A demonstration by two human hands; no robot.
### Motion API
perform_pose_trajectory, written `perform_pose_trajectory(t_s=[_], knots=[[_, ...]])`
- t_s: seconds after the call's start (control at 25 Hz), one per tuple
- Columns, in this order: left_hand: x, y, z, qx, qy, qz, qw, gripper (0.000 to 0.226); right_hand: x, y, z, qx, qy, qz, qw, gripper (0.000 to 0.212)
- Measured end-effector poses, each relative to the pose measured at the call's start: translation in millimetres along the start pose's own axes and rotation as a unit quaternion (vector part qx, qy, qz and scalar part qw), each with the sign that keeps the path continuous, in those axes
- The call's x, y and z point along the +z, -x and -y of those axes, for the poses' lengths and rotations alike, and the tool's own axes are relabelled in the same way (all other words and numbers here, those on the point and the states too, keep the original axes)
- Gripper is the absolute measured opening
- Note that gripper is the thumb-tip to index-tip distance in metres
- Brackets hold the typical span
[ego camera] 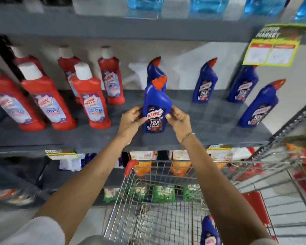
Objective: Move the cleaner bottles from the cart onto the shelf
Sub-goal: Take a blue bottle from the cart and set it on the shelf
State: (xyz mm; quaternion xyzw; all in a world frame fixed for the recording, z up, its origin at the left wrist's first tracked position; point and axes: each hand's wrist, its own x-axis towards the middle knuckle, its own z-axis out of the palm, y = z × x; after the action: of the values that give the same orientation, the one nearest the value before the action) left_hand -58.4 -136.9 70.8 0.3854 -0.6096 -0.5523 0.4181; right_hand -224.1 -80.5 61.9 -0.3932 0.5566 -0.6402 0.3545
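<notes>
A blue cleaner bottle [155,106] with a red cap stands upright near the front of the grey shelf [210,137]. My left hand [132,119] grips its left side and my right hand [177,118] grips its right side. Another blue bottle [155,71] stands just behind it. Three more blue bottles [204,84] [242,85] [260,106] stand on the shelf to the right. One blue bottle [209,232] lies in the wire cart [148,206] below, partly hidden by my right forearm.
Several red bottles [91,98] with white caps fill the shelf's left part. A yellow price sign [272,46] hangs from the upper shelf at right. Blue liquid bottles [208,6] sit on the top shelf. Packets [163,193] line the lower shelves behind the cart.
</notes>
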Motion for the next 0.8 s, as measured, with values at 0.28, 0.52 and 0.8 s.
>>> perform_pose_trajectory(t_s=[0.28,0.52,0.8], knots=[[-18.3,-30.2,25.8,-0.024,-0.013,-0.044,0.999,0.046,28.4,-36.0,-19.7,0.032,0.091,0.016,0.995,0.04],[-24.3,-34.0,31.0,-0.029,-0.036,-0.033,0.998,0.043,31.4,-38.0,-20.8,0.042,0.093,0.06,0.993,0.042],[26.2,45.5,36.3,0.137,-0.109,-0.191,0.966,0.014,-2.2,47.9,-37.1,-0.064,0.211,-0.117,0.968,0.013]])
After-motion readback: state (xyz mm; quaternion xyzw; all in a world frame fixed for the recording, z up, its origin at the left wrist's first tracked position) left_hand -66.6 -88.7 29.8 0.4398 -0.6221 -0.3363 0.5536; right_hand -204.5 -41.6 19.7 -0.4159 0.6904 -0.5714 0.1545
